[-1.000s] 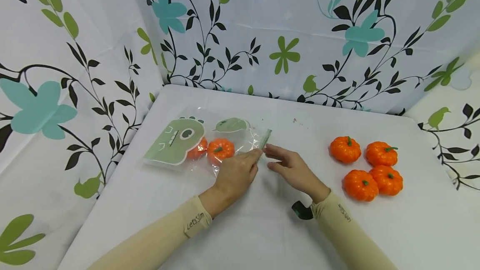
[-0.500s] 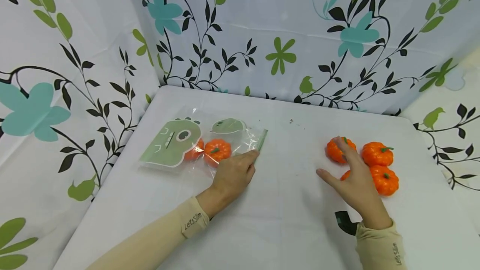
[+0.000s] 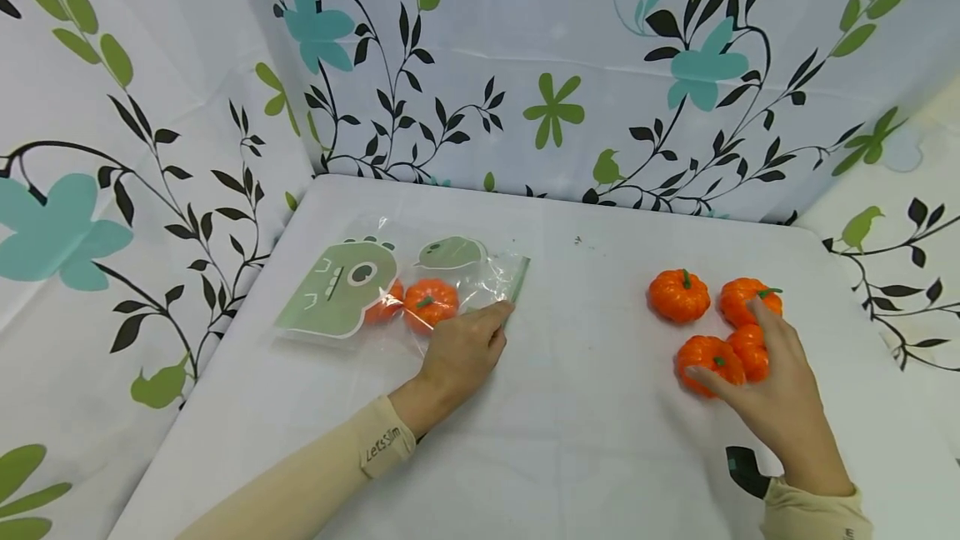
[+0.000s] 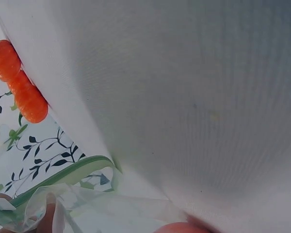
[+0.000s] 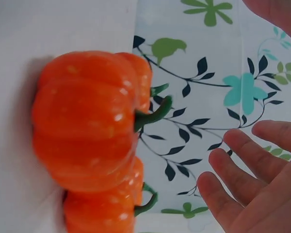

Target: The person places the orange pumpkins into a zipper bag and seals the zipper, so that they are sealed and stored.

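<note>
A clear bag with a green creature print (image 3: 337, 290) lies on the left half of the table, two orange pumpkins (image 3: 431, 303) inside it. My left hand (image 3: 459, 361) holds the bag by its green-edged end; the left wrist view has fingers (image 4: 47, 217) in the folded plastic (image 4: 102, 201). On the right, my right hand (image 3: 791, 407) hovers with spread fingers over a group of loose pumpkins (image 3: 678, 297), partly covering the rear ones. A pumpkin (image 5: 87, 121) fills the left of the right wrist view, apart from the hand (image 5: 266, 189).
The white table (image 3: 585, 440) runs back to a curtain (image 3: 495, 23) patterned with leaves and flowers. Another patterned curtain (image 3: 172, 215) borders the left side. Small dark marks (image 3: 577, 241) show on the table behind the bag.
My right hand has moved right from beside the bag's end to above the loose pumpkins. My left hand has stayed at the bag.
</note>
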Demonstrator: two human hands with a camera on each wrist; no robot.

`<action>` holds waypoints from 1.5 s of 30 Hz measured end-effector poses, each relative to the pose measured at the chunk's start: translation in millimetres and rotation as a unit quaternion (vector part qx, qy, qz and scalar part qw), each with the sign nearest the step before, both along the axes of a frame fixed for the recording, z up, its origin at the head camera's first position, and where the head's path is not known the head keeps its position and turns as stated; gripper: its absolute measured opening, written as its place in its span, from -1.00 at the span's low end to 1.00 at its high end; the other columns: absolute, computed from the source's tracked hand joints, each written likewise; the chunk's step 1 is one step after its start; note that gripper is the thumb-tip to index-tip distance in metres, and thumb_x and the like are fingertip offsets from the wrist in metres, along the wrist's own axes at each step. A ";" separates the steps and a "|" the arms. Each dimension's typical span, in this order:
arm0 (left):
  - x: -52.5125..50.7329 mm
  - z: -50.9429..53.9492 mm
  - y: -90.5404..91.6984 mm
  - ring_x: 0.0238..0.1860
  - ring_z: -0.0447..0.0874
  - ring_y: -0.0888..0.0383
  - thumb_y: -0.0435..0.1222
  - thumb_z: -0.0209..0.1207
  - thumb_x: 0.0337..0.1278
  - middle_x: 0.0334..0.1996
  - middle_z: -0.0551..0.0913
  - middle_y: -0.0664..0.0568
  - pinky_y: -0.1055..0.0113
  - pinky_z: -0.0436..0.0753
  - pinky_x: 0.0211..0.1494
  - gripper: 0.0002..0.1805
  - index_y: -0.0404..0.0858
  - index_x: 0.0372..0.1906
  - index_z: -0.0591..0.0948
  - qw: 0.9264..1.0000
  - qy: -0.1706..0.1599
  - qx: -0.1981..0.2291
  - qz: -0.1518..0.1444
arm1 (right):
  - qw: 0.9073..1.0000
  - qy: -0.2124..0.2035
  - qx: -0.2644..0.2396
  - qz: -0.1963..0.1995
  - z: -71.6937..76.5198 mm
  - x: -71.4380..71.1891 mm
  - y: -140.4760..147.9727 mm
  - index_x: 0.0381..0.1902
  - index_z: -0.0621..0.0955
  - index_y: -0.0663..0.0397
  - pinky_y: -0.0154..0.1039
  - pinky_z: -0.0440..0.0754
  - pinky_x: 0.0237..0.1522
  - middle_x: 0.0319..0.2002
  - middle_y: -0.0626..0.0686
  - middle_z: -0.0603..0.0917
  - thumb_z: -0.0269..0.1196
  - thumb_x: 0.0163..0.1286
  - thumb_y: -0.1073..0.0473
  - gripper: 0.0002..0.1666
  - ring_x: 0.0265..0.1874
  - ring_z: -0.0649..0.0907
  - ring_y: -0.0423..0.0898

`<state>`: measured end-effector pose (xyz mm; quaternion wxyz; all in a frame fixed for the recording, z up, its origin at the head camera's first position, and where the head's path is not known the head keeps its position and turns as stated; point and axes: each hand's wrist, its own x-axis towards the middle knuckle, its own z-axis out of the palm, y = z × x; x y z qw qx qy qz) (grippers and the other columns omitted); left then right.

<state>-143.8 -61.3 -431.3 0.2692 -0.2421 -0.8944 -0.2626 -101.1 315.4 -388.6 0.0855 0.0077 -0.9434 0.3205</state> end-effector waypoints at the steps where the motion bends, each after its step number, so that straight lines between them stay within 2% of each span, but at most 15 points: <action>1: 0.3 0.4 -0.2 -0.42 0.78 0.04 -0.50 0.32 0.00 -0.30 0.79 -0.10 0.20 0.67 -0.49 -0.68 -0.30 -0.06 0.75 1.000 -0.001 0.001 -0.001 | 1.000 -0.001 0.002 0.000 -1.8 1.8 1.6 0.65 -0.03 -0.02 0.59 0.05 0.24 0.54 0.38 0.05 0.58 0.10 -0.04 0.38 0.43 0.11 0.48; 5: 1.3 1.6 -0.7 -0.37 0.79 0.04 -0.50 0.32 0.02 -0.24 0.80 -0.09 0.21 0.69 -0.46 -0.68 -0.31 -0.05 0.75 1.000 -0.007 0.000 -0.004 | 1.000 -0.018 0.008 -0.009 -8.8 8.8 6.7 0.65 -0.08 0.03 0.58 0.06 0.24 0.53 0.43 0.01 0.59 0.08 -0.07 0.43 0.43 0.09 0.50; 13: 1.9 0.8 -0.8 -0.32 0.80 0.04 -0.50 0.32 0.02 -0.18 0.80 -0.09 0.22 0.71 -0.41 -0.67 -0.32 -0.04 0.75 1.000 -0.009 -0.004 -0.003 | 0.996 -0.072 0.026 -0.049 -19.6 15.4 10.5 0.65 -0.14 0.04 0.62 0.21 0.10 0.55 0.43 -0.04 0.52 0.11 -0.25 0.47 0.42 0.09 0.52; 22: 3.8 1.8 -1.6 -0.34 0.80 0.04 -0.50 0.33 0.01 -0.18 0.80 -0.08 0.21 0.70 -0.42 -0.67 -0.32 -0.04 0.75 1.000 -0.008 0.000 -0.005 | 0.992 -0.111 0.039 -0.054 -28.7 14.3 13.1 0.63 -0.17 0.17 0.58 0.33 0.04 0.49 0.52 0.02 0.51 0.06 -0.34 0.54 0.27 0.24 0.53; 29: 4.1 3.4 -0.5 -0.36 0.79 0.05 -0.51 0.32 -0.01 -0.20 0.80 -0.08 0.21 0.68 -0.45 -0.66 -0.32 -0.05 0.74 1.000 0.002 0.000 -0.007 | 0.988 -0.125 0.061 -0.062 -34.1 12.1 12.8 0.60 -0.13 0.32 0.51 0.41 0.06 0.41 0.55 0.12 0.47 0.05 -0.41 0.56 0.20 0.29 0.50; 33: 4.1 4.3 0.4 -0.36 0.79 0.06 -0.51 0.31 -0.01 -0.20 0.80 -0.07 0.21 0.68 -0.44 -0.66 -0.31 -0.05 0.75 1.000 0.004 0.003 -0.006 | 0.987 -0.130 0.060 -0.066 -35.8 10.9 11.4 0.59 -0.09 0.34 0.49 0.40 0.08 0.40 0.55 0.14 0.47 0.04 -0.43 0.56 0.22 0.29 0.50; 45: 1.6 4.0 1.3 -0.53 0.68 0.14 -0.52 0.30 0.01 -0.33 0.79 -0.05 0.31 0.62 -0.52 -0.68 -0.30 -0.07 0.75 1.000 -0.008 0.012 0.000 | 0.986 -0.141 0.066 -0.059 -37.4 5.2 9.6 0.58 -0.02 0.36 0.50 0.37 0.11 0.41 0.57 0.12 0.47 0.03 -0.43 0.53 0.25 0.29 0.51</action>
